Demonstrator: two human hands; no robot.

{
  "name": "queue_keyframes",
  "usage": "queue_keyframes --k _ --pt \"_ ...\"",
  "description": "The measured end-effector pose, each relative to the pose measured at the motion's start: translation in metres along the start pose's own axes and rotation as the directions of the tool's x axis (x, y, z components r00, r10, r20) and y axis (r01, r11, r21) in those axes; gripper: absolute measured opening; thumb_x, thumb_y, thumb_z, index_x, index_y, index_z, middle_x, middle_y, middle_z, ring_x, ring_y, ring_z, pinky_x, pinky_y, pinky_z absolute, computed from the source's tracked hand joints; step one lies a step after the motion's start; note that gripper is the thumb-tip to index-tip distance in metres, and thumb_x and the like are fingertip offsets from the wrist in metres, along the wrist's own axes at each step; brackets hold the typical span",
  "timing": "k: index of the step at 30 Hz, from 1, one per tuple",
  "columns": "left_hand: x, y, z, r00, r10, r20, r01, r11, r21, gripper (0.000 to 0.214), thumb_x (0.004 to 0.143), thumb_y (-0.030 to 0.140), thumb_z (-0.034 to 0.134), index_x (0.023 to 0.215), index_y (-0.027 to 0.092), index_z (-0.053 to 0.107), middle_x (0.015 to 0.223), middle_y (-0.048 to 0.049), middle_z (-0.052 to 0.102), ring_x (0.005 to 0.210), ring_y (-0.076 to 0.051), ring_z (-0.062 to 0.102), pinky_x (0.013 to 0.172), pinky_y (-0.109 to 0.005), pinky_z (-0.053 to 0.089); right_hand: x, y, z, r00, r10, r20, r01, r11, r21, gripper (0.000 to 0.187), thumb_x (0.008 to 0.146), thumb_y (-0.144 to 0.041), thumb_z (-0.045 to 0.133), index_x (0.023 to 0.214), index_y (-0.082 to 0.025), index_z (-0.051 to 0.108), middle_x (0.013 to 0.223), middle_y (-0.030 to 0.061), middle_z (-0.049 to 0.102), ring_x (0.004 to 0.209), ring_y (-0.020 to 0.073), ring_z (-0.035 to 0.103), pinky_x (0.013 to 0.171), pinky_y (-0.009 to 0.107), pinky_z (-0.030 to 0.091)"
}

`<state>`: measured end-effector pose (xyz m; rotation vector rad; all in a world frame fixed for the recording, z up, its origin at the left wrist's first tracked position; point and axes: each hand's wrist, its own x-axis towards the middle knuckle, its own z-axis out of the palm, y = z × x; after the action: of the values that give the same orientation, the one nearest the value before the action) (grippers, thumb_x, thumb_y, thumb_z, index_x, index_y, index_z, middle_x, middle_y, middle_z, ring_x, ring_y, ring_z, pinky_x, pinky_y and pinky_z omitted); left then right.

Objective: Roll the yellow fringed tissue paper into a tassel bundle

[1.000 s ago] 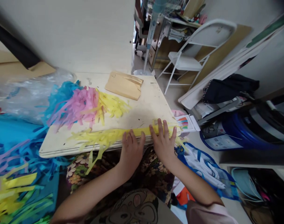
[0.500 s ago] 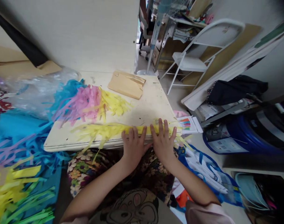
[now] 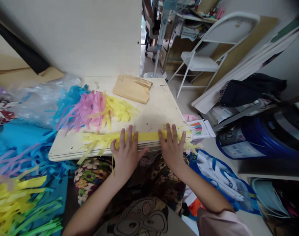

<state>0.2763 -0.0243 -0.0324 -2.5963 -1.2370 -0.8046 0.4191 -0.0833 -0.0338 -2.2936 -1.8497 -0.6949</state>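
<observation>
A strip of yellow tissue paper [image 3: 149, 136] lies along the front edge of a cream wooden board [image 3: 161, 105], its ends cut into fringe. On the strip's left part rests my left hand [image 3: 126, 147], fingers spread and palm down. My right hand [image 3: 172, 144] presses flat on its right part, fingers apart. Between the two hands a smooth yellow stretch shows. Behind the left hand sit fringed tissue bunches in yellow [image 3: 120, 109], pink [image 3: 94, 106] and blue [image 3: 72, 98], touching one another. Farther back lies a folded brown paper packet [image 3: 132, 88].
Blue tissue [image 3: 21, 134] and more yellow fringe [image 3: 14, 196] are heaped at the left, below clear plastic [image 3: 41, 101]. Right of the board are a printed card [image 3: 198, 128], a blue-edged bag [image 3: 220, 177], a blue bucket [image 3: 250, 141] and a white folding chair [image 3: 203, 62].
My left hand has slid left along the yellow strip, widening the gap between my hands. My right hand stays in nearly the same place.
</observation>
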Motion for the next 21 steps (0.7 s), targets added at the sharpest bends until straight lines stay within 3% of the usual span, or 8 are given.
queue_keyframes --k 6,9,13,16,21 --pt "0.004 0.010 -0.002 0.996 0.049 -0.072 -0.049 0.999 -0.007 0.054 0.076 0.044 0.038 0.121 0.017 0.032 0.126 -0.0145 0.037 0.114 -0.030 0.032 0.090 -0.050 0.012 0.001 0.001 0.000 1.000 -0.013 -0.001 0.013 1.000 0.017 0.039 0.074 -0.012 0.042 0.114 -0.015 0.043 0.129 0.0152 0.029 0.122 0.0290 0.009 0.092 0.057 0.007" --pt "0.011 0.013 0.000 0.966 0.217 -0.143 -0.221 0.975 -0.015 0.041 0.077 0.039 0.039 0.112 0.018 0.043 0.114 -0.0105 0.050 0.104 -0.025 0.043 0.089 -0.045 0.019 0.001 0.003 -0.001 1.000 -0.025 0.018 0.025 0.999 0.030 0.040 0.074 -0.012 0.041 0.114 -0.016 0.043 0.129 0.0119 0.031 0.122 0.0277 0.011 0.092 0.057 0.006" --pt "0.021 0.008 0.008 0.906 0.421 -0.045 -0.424 0.902 -0.083 0.023 0.079 0.023 0.040 0.094 0.015 0.055 0.087 -0.0049 0.063 0.080 -0.016 0.054 0.074 -0.031 0.036 0.003 0.008 -0.002 0.997 -0.038 0.074 0.036 0.999 0.037 0.042 0.072 -0.012 0.041 0.114 -0.017 0.043 0.130 0.0100 0.029 0.121 0.0279 0.013 0.092 0.057 0.005" --pt "0.024 -0.003 0.013 0.893 0.450 -0.001 -0.444 0.879 -0.172 0.019 0.077 0.020 0.043 0.089 0.014 0.057 0.084 -0.0047 0.063 0.076 -0.015 0.054 0.066 -0.027 0.040 0.003 0.015 -0.003 0.989 -0.071 0.126 0.066 0.997 0.048 0.050 0.067 -0.011 0.045 0.116 -0.017 0.040 0.132 0.0104 0.027 0.121 0.0279 0.012 0.092 0.055 0.006" --pt "0.020 -0.016 0.010 0.885 0.465 0.028 -0.442 0.856 -0.267 0.015 0.076 0.018 0.046 0.086 0.016 0.057 0.083 -0.0037 0.061 0.075 -0.014 0.051 0.066 -0.026 0.042 0.002 0.030 -0.013 0.978 -0.103 0.180 0.092 0.993 0.070 0.059 0.063 -0.014 0.049 0.120 -0.021 0.035 0.132 0.0109 0.023 0.120 0.0286 0.012 0.091 0.055 0.006"
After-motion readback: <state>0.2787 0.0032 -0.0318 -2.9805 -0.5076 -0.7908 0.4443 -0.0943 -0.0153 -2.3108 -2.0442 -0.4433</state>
